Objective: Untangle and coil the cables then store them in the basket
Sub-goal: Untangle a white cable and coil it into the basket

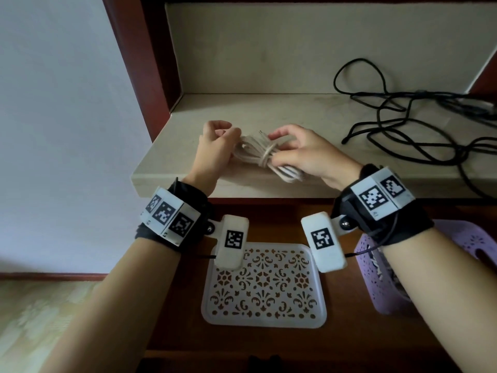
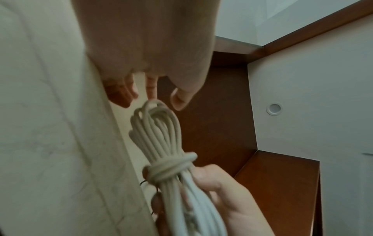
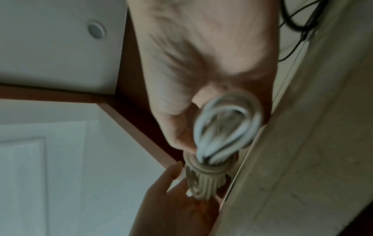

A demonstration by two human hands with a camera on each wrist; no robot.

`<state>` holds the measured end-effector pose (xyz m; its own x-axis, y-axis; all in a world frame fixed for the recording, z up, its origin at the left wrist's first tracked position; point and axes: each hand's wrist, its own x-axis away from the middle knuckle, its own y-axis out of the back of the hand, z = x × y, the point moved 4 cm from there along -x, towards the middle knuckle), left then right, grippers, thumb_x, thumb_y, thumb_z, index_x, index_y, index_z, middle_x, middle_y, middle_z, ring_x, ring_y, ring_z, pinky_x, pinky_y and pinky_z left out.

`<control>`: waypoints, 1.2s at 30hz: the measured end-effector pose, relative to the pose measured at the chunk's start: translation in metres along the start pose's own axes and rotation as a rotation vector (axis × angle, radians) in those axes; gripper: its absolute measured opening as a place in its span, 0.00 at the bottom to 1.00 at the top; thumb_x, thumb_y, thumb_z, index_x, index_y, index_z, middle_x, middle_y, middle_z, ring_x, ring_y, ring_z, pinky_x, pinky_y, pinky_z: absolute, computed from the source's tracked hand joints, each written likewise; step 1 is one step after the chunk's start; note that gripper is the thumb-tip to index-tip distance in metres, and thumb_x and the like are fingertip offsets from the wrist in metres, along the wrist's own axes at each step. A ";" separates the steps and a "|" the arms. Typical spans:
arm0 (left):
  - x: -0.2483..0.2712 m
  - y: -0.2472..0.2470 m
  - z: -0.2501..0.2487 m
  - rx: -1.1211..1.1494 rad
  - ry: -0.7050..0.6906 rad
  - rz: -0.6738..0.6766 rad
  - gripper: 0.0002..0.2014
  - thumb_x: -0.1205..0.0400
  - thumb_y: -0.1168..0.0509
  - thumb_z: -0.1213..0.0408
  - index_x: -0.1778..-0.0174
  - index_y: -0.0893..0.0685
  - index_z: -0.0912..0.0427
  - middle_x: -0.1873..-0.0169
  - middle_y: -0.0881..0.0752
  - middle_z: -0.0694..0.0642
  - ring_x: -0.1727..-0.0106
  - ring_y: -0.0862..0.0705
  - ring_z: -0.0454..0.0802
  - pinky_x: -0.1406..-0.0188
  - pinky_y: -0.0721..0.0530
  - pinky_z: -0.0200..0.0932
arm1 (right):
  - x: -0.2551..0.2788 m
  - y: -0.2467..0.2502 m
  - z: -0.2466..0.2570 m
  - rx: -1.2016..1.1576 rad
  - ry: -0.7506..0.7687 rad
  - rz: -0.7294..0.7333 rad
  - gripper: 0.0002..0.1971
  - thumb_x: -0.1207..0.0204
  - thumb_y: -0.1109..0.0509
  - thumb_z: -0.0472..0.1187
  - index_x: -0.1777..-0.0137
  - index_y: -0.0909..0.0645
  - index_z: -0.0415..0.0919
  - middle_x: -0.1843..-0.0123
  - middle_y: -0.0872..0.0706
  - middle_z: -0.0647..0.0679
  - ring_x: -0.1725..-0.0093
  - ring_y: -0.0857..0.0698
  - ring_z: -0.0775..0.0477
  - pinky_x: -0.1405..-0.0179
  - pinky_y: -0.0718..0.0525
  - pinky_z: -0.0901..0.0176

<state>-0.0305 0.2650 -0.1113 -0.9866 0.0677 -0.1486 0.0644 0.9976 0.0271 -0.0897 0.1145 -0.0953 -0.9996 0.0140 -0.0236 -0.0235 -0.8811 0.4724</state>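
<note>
A white cable (image 1: 265,157) is coiled into a bundle and bound at its middle by several turns of its own cord (image 2: 171,162). It is held just above the cream shelf (image 1: 166,162). My right hand (image 1: 277,150) grips the bundle's right half (image 3: 228,124), thumb and fingers curled round it. My left hand (image 1: 231,135) is at the bundle's left looped end (image 2: 155,121), with thumb and fingers spread and fingertips (image 2: 151,91) touching the loops. A metal plug tip (image 1: 261,131) sticks up between the hands. A purple basket (image 1: 376,281) stands below at the right.
A tangled black cable (image 1: 403,125) sprawls over the right part of the shelf and hangs off its front edge. Below the hands, a white perforated tray (image 1: 269,323) lies on the dark wooden surface, left of the basket. A red-brown frame borders the shelf's left side.
</note>
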 end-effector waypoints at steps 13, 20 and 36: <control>0.030 -0.024 -0.011 -0.220 -0.166 0.465 0.13 0.19 0.34 0.64 0.39 0.24 0.56 0.54 0.17 0.45 0.56 0.19 0.30 0.54 0.22 0.25 | 0.015 0.022 -0.023 -0.474 -0.044 0.103 0.11 0.23 0.43 0.31 0.56 0.17 0.35 0.66 0.14 0.41 0.73 0.17 0.50 0.78 0.21 0.64; 0.040 -0.038 -0.021 -0.166 -0.137 0.337 0.10 0.20 0.32 0.61 0.52 0.22 0.65 0.69 0.22 0.51 0.74 0.24 0.39 0.74 0.24 0.32 | 0.028 0.038 -0.020 -0.418 -0.121 0.128 0.13 0.18 0.43 0.40 0.51 0.19 0.33 0.62 0.15 0.41 0.69 0.15 0.51 0.75 0.19 0.64; 0.083 -0.122 -0.031 -0.383 0.088 0.658 0.21 0.18 0.41 0.43 0.48 0.18 0.59 0.63 0.17 0.53 0.74 0.25 0.44 0.74 0.27 0.35 | 0.101 0.134 -0.048 -0.109 -0.266 0.195 0.20 0.37 0.24 0.36 0.44 0.21 0.42 0.53 0.14 0.44 0.66 0.15 0.51 0.77 0.18 0.66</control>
<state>-0.1251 0.1482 -0.0968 -0.7723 0.6281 0.0954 0.6019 0.6754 0.4261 -0.1932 -0.0251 -0.0763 -0.9542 -0.0495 0.2952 0.1556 -0.9245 0.3479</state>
